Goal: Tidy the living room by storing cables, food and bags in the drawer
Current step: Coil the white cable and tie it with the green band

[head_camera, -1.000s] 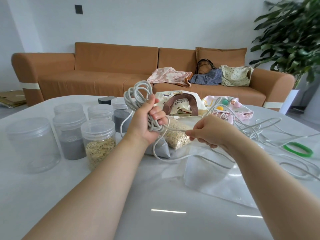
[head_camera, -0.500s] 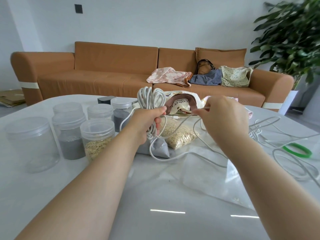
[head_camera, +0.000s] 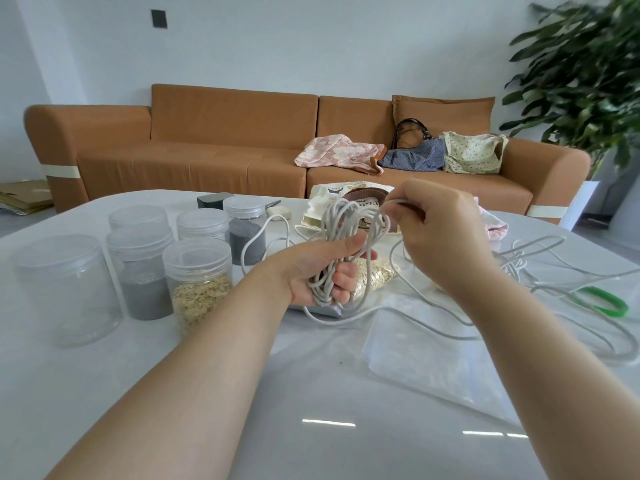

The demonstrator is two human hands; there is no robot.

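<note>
Raised since a second ago, the right hand (head_camera: 436,233) is held at centre frame beside the left hand (head_camera: 311,275), by which one coiled cable (head_camera: 334,223) is gripped above the table (head_camera: 311,393); one strand is pinched by the right hand. Six jars (head_camera: 197,282) are counted at left, three bags (head_camera: 412,157) on the sofa (head_camera: 225,133) at upper right.

- Pale grey is being shown by the coiled cable (head_camera: 347,216).
- Orange-brown is being shown by the sofa (head_camera: 225,133).
- White dots on blue are being shown by the handbag (head_camera: 415,158).
</note>
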